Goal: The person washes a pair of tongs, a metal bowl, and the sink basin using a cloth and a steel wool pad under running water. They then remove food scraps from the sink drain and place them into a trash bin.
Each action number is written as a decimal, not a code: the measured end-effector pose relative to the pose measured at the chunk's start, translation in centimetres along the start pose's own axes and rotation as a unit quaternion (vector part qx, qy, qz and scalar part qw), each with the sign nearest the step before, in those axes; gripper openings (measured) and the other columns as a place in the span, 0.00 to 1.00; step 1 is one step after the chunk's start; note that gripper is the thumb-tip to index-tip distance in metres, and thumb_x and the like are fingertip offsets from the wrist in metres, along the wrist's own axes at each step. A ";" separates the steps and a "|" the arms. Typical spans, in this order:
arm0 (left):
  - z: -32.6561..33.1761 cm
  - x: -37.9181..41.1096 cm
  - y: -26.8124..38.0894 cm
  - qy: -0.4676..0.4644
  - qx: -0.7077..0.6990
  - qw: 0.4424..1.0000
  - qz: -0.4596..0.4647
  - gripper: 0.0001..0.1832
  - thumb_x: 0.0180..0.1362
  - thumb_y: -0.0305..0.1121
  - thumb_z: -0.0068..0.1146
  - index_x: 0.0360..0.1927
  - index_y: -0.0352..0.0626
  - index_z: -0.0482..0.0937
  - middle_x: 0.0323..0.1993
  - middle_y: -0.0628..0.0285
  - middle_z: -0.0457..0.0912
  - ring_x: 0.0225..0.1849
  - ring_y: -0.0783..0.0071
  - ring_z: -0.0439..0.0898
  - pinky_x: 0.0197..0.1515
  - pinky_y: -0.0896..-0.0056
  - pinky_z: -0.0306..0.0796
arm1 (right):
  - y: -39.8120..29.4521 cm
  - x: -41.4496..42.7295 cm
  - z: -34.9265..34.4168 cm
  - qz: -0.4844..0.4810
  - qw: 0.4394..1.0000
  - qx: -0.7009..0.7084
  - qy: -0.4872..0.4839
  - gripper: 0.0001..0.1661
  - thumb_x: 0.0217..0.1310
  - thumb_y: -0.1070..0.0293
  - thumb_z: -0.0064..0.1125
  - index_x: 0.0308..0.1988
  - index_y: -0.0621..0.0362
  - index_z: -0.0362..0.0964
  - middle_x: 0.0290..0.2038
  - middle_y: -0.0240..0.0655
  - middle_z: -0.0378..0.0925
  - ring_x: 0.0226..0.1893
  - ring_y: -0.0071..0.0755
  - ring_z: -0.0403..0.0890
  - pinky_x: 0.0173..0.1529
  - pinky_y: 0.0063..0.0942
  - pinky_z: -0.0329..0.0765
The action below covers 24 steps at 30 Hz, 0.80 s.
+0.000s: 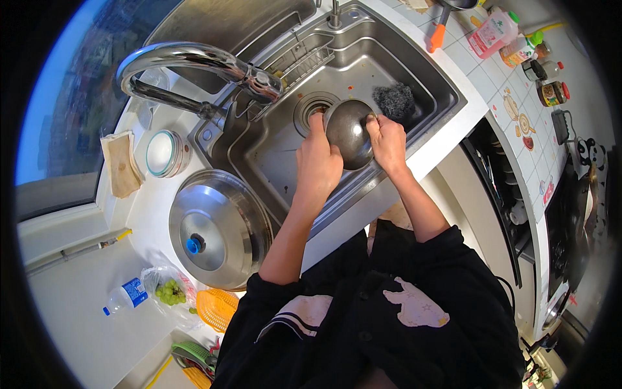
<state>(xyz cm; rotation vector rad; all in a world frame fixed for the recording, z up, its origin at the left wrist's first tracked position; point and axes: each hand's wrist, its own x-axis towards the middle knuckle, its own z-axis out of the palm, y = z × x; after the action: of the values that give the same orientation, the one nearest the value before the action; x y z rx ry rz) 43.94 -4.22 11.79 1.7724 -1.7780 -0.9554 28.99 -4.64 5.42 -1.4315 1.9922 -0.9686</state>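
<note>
Over the stainless steel sink (274, 160), my left hand (319, 160) grips the near-left rim of a round metal bowl (347, 138). My right hand (388, 143) has hold of its right edge, thumb on top. The bowl is tilted, and a shiny, rounded grey surface faces up; I cannot tell whether it is the inside or the underside. Just beyond it lies the sink drain (311, 104), partly covered by my hand and the bowl. A dark steel-wool scourer (394, 101) rests on the sink floor to the right. Small food scraps dot the basin.
A chrome faucet (189, 54) arches over the sink's left side. Left of the basin stand a large metal lid (209, 253), stacked bowls (163, 153) and a folded cloth (122, 163). Bottles (493, 34), jars (554, 92) and an orange-handled utensil (438, 35) occupy the right counter.
</note>
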 end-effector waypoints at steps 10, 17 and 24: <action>0.3 0.1 0.1 -0.013 -0.099 0.994 -0.044 0.26 0.49 0.17 0.40 0.56 0.40 0.61 0.30 0.41 0.78 0.19 0.52 0.80 0.26 0.58 0.77 | -0.1 -0.4 -0.4 -0.009 0.997 0.082 0.008 0.17 0.59 0.62 0.43 0.30 0.65 0.71 0.23 0.57 0.72 0.30 0.65 0.74 0.37 0.48 0.71; -0.4 -0.1 1.1 -0.045 -0.081 0.993 -0.077 0.27 0.50 0.19 0.41 0.57 0.40 0.59 0.29 0.39 0.78 0.20 0.49 0.79 0.31 0.53 0.73 | 0.2 -0.1 -0.4 -0.011 1.000 0.011 0.007 0.16 0.57 0.63 0.43 0.31 0.65 0.71 0.23 0.58 0.73 0.30 0.65 0.74 0.38 0.49 0.71; 0.4 0.0 -0.9 -0.028 -0.022 0.999 -0.025 0.27 0.50 0.19 0.42 0.57 0.39 0.60 0.29 0.38 0.78 0.22 0.47 0.79 0.32 0.51 0.73 | -0.4 -0.3 -0.8 0.006 0.999 -0.036 -0.019 0.18 0.58 0.60 0.43 0.28 0.64 0.72 0.24 0.56 0.74 0.30 0.63 0.75 0.37 0.48 0.72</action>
<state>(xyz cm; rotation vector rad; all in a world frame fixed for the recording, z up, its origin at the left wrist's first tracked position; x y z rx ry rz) 44.28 -4.09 10.91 1.7876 -1.7409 -1.0665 28.76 -4.20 6.28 -1.4642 2.0239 -0.8673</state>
